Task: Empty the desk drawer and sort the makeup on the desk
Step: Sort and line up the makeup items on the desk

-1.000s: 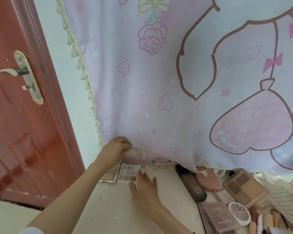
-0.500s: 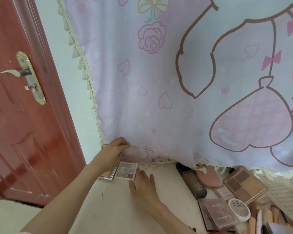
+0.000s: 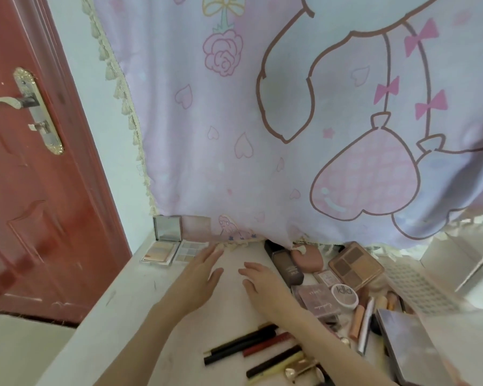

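both hands lay flat and empty, left hand (image 3: pixel 198 277) just below the eyeshadow palette (image 3: pixel 188 250), right hand (image 3: pixel 262 285) beside the foundation bottle (image 3: pixel 286 264).

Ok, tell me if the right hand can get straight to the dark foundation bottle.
Probably yes. The right hand lies flat and holds nothing, just left of the dark foundation bottle. Bare desk lies between them, and the bottle's near side is exposed, though a pink sponge crowds its far side.

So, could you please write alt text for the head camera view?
Two open hands, left hand and right hand, hover over a white desk. Two open palettes stand at the back left under a pink curtain; mixed makeup lies right.
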